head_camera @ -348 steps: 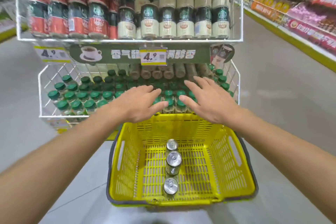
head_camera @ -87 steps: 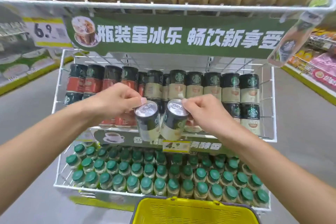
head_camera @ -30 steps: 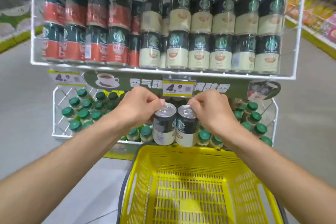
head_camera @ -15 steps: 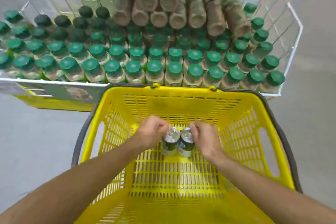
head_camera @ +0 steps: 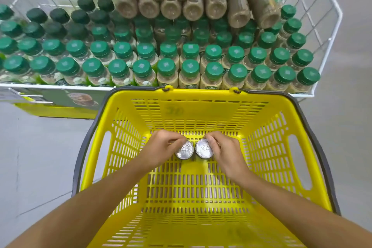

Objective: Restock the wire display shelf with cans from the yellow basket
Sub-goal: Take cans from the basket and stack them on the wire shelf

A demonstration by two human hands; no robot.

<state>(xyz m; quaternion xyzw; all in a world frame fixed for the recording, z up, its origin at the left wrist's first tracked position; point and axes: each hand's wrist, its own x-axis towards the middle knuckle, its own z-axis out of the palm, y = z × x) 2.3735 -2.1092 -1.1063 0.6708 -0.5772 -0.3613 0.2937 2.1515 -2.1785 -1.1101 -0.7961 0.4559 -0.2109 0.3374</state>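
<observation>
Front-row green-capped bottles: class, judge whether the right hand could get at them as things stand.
Probably not yet: the right hand grips a can inside the yellow basket. Nothing blocks the bottles beyond the rim.

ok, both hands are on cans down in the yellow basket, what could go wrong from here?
1. The left hand and right hand grip the left can and right can only around their top rims; either could slip on the lift.
2. The cans stand almost touching, so they may knock together.
3. The green-capped bottles stand right beyond the far rim of the yellow basket, with lying bottles piled on them; a forward swing might clip them.
</observation>
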